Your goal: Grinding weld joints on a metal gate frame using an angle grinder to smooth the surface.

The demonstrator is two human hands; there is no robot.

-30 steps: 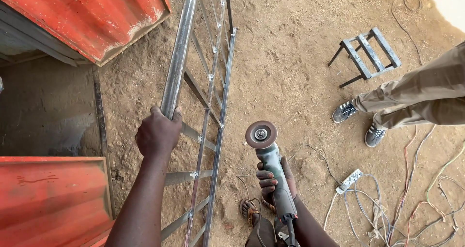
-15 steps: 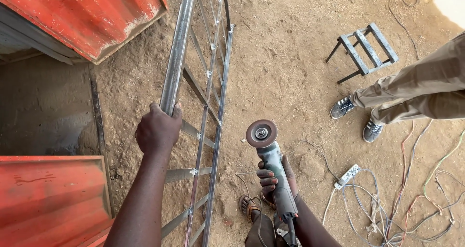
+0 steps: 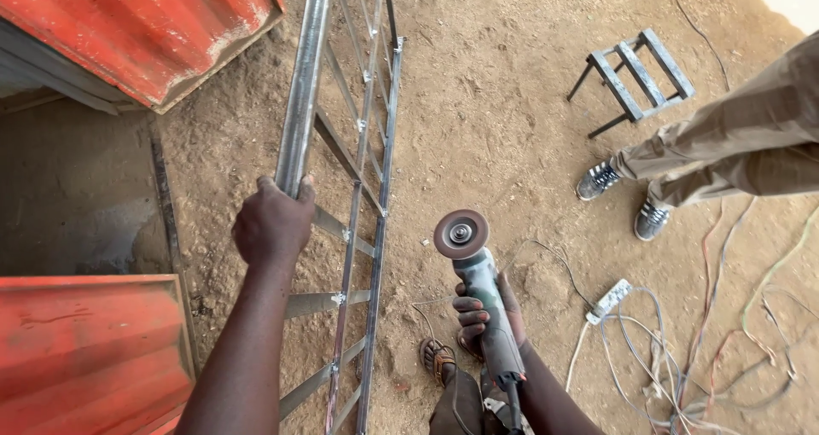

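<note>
My left hand [image 3: 273, 224] grips the top rail of a long grey steel frame [image 3: 350, 136] with welded cross bars, which stands on edge over the sandy ground. My right hand [image 3: 479, 314] holds a grey-green angle grinder [image 3: 478, 290] by its body, disc facing up and to the left, about a hand's width right of the frame and apart from it. The grinder's cable runs down past my wrist. My sandalled foot [image 3: 437, 358] shows below.
Red corrugated sheets [image 3: 145, 26] lie upper left and lower left [image 3: 85, 358]. Another person's legs and sneakers [image 3: 623, 196] stand at right beside a small metal stool frame [image 3: 636, 77]. A white power strip [image 3: 607, 300] and tangled cables [image 3: 708, 341] lie lower right.
The view has drifted slightly; my left hand has slid a little along the rail. The grinder stays in the same place.
</note>
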